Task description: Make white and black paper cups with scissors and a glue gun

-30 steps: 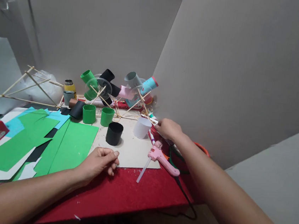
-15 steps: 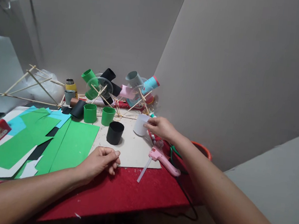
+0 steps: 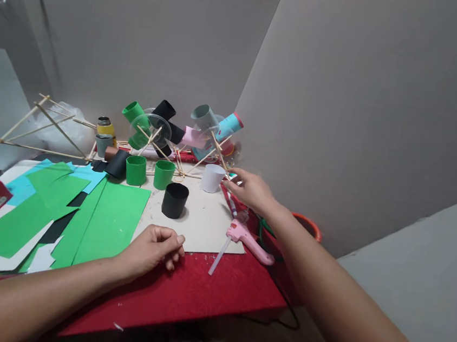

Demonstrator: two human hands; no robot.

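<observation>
A white paper cylinder (image 3: 212,179) stands upright on the pale board (image 3: 206,228). Just to its right is my right hand (image 3: 249,189), fingers parted and holding nothing, the tips close to the cylinder's side. My left hand (image 3: 157,248) rests loosely curled at the board's front edge, with nothing visible in it. Beyond that hand stands a black paper cylinder (image 3: 174,202). Two green paper cylinders, one on the left (image 3: 136,171) and one nearer the middle (image 3: 164,175), stand behind it.
A pink glue gun (image 3: 250,241) lies at the board's right edge. Green sheets (image 3: 113,213) cover the left side. At the back are wheel-like models with clear discs (image 3: 151,133), a stick frame (image 3: 39,124) and a yellow bottle (image 3: 106,125). An orange-rimmed bucket (image 3: 308,225) sits at right.
My right hand has set the white paper cylinder down slightly farther back and let go of it. My left hand has stayed in place. The view has shifted slightly.
</observation>
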